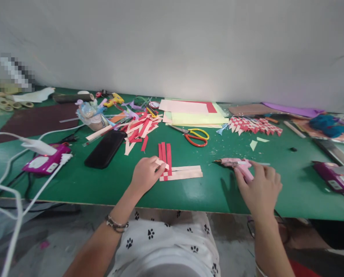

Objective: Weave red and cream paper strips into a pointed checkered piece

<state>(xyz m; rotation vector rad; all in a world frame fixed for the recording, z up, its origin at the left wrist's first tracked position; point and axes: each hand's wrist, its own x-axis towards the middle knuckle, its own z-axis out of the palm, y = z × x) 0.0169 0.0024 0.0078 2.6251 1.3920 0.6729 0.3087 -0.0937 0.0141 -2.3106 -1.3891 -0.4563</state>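
Note:
My left hand is closed in a pinch on a short cream paper strip. Beneath its fingertips lies a small woven piece of red and cream strips, flat on the green table. Its red strips point away from me and its cream strips run out to the right. My right hand grips the handle of a pink glue gun, whose nozzle points left toward the woven piece. Part of the handle is hidden by my fingers.
Yellow-and-orange-handled scissors lie beyond the woven piece. Around them are loose strips, paper sheets, a checkered woven band and a black phone. Purple power strips with white cables sit at the left and right.

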